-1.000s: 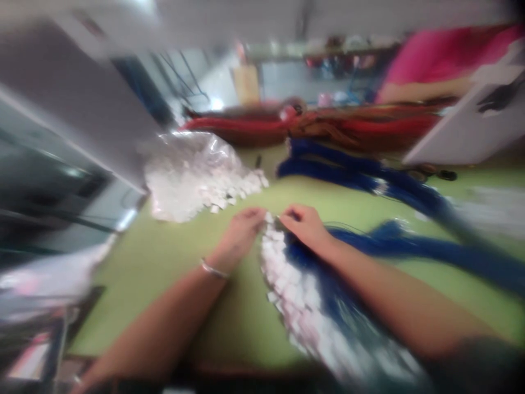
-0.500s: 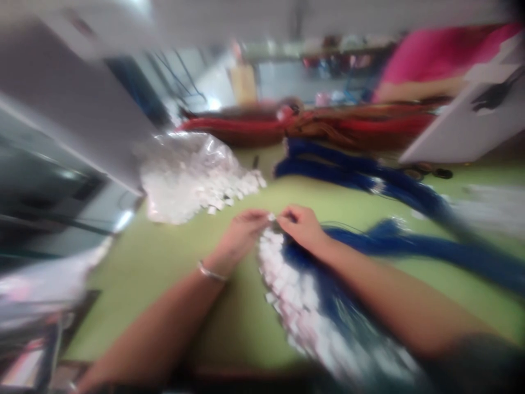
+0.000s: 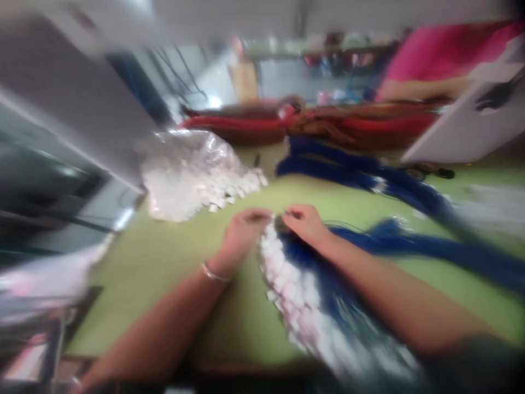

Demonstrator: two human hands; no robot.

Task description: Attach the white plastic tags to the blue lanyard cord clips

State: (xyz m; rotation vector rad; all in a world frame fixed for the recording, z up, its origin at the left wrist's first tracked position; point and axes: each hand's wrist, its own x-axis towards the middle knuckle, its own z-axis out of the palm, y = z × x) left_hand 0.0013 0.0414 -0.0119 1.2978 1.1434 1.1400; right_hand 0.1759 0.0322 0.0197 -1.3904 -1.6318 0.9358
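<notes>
The picture is blurred. My left hand (image 3: pixel 241 232) and my right hand (image 3: pixel 305 223) meet fingertip to fingertip over a green table (image 3: pixel 172 262). Both are curled in a pinch at the top end of a curved row of small white tags (image 3: pixel 287 279) fixed to blue strands (image 3: pixel 328 284). What sits between the fingertips is too small and smeared to name. My left wrist wears a thin bangle (image 3: pixel 213 272). My right forearm lies across the blue strands, which run off to the right.
A clear plastic bag of loose white tags (image 3: pixel 192 175) lies at the back left. More blue bundles (image 3: pixel 369 178) and red and brown bundles (image 3: pixel 311 126) lie behind. A white board (image 3: pixel 463 131) leans at right. A person in pink (image 3: pixel 435 65) sits beyond.
My hands stay almost in place; the fingertips shift slightly at the top of the tag row. The view sways a little.
</notes>
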